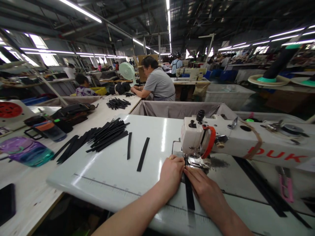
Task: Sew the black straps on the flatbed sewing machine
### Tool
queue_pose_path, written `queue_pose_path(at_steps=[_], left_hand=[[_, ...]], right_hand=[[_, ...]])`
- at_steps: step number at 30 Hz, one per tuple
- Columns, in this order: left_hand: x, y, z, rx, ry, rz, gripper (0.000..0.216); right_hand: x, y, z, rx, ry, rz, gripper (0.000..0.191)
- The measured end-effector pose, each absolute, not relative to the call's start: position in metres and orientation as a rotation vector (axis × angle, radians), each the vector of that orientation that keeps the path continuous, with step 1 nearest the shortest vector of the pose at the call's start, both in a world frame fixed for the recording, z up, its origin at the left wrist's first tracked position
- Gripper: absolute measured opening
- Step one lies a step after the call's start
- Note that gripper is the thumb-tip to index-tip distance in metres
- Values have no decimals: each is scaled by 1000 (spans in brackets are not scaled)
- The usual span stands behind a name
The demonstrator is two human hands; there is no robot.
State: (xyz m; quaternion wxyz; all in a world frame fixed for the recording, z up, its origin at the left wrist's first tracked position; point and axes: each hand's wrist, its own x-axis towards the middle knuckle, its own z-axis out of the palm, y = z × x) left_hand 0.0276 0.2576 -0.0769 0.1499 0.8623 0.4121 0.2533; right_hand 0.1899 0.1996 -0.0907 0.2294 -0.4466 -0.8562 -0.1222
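Observation:
A black fabric strip [189, 193] runs from the presser-foot area of a white sewing machine [194, 134] towards me. My left hand [172, 172] is closed on the strip's left side, close by the needle, its fingertips bent. From the right, my right hand [204, 186] pinches the same strip, its fingers pressed together against it. The hands nearly meet at the metal foot plate [197, 162]. Two loose black strips lie left of my left hand, the nearer strip [143, 154] being the wider. What sits under the needle is hidden by my fingers.
A pile of black strips [108, 134] lies at the table's left. Longer black strips [258, 185] and pink-handled snips [285, 185] rest right of my hands. A purple-teal bottle [27, 152] and a phone [7, 203] are far left. A co-worker in grey [158, 82] leans over the table behind.

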Motion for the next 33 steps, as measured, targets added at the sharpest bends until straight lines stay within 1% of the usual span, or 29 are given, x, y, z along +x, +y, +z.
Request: queue_pose_path(at_steps=[5,11,16,20,33], left_hand=[[28,260,-74,2410,1143,812,22],[27,259,-77,2354,1157,822,21],[27,258,-77,2323,1144,847,21],[26,258,-76,2321,1136,851,22],[27,258,-74,2384,1137,775,25]], right_hand=[[190,202,-84,-1239,-2282,-262,44],[193,197,-77,-1180,-2204,-107,32],[198,195,-75,-1118,-2220,-23,28],[200,198,-76,-1150,-2221,-30,29],[200,211,-85,-1321,-2274,-237,33]])
